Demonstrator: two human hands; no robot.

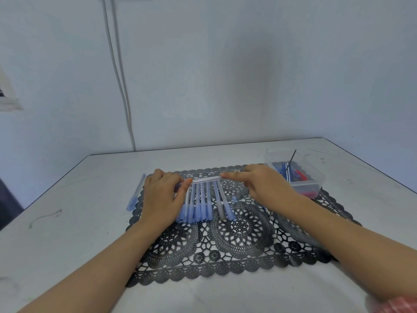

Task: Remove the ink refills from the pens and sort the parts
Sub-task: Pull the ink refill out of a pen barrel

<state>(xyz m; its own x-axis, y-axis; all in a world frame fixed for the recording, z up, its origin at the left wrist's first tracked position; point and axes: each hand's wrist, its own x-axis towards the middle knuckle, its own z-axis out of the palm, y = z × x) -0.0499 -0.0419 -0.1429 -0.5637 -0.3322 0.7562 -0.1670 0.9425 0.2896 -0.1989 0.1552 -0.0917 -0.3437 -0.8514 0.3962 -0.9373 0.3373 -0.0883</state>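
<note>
A clear pen barrel (206,179) lies crosswise over the far ends of a row of several pens with blue caps (198,203) on a black lace placemat (225,236). My left hand (161,195) pinches the barrel's left end between thumb and fingers. My right hand (264,184) holds its right end at the fingertips, index finger stretched along it. One grey-capped pen (220,204) lies among the blue ones, slightly angled. A lone blue pen (135,193) rests on the table left of the mat.
A clear plastic box (297,175) at the mat's back right corner holds blue and red pen parts and a thin dark refill sticking up. The white table (67,222) meets a wall behind. A small blue cap (234,199) lies on the mat.
</note>
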